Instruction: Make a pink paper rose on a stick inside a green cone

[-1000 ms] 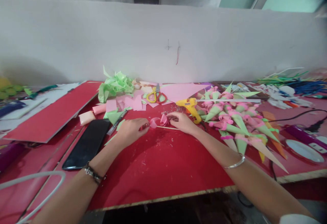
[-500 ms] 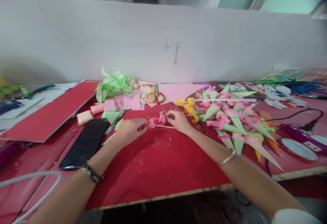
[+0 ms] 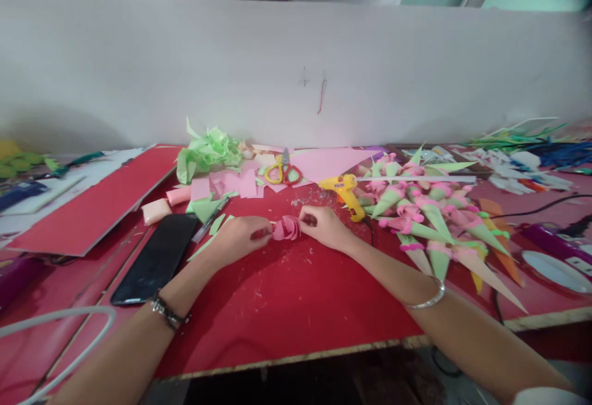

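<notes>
Both hands are working at the middle of the red table (image 3: 287, 306). The left hand (image 3: 238, 235) and the right hand (image 3: 324, 226) are each pinching one side of a pink paper curl (image 3: 285, 228), holding it between them just above the tabletop. A yellow glue gun (image 3: 346, 192) is lying just right of the right hand, scissors (image 3: 283, 172) farther back, and a phone (image 3: 155, 257) to the left.

Between the hands, a curl (image 3: 285, 228) of matt pink paper; left of them, a glossy black phone (image 3: 157, 258); under them, a scuffed red tabletop (image 3: 296, 306).
</notes>
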`<state>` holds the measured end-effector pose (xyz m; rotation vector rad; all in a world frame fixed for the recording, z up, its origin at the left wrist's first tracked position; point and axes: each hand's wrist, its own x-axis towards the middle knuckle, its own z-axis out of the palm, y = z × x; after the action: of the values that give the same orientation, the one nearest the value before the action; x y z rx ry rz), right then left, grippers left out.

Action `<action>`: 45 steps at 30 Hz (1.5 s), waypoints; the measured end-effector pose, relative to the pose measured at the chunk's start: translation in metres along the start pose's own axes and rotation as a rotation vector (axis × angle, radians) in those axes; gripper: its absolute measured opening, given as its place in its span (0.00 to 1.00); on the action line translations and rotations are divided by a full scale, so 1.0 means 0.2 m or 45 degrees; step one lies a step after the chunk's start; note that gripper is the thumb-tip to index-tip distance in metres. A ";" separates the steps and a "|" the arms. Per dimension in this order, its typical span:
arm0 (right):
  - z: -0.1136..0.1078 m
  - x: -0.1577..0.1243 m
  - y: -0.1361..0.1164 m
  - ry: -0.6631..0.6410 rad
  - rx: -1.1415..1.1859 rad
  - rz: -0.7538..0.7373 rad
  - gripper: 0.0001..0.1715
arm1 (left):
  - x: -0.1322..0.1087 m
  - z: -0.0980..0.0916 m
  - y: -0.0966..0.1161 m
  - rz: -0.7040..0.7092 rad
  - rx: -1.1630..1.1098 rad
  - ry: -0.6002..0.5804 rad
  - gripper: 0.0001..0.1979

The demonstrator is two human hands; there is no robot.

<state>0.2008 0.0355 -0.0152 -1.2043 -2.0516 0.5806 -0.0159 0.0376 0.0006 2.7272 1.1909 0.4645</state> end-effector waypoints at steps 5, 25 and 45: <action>0.00 0.00 0.00 -0.069 -0.097 -0.054 0.06 | 0.00 0.01 -0.01 -0.005 -0.062 -0.005 0.07; -0.03 -0.02 -0.02 -0.242 -0.321 -0.245 0.04 | 0.00 -0.01 0.02 0.020 -0.067 -0.022 0.05; 0.01 -0.02 -0.05 -0.074 -0.003 -0.209 0.07 | 0.01 -0.01 0.03 0.078 -0.043 0.032 0.08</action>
<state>0.1940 0.0279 -0.0113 -1.0187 -2.1757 0.5400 -0.0119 0.0346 0.0043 2.7439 1.0977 0.5231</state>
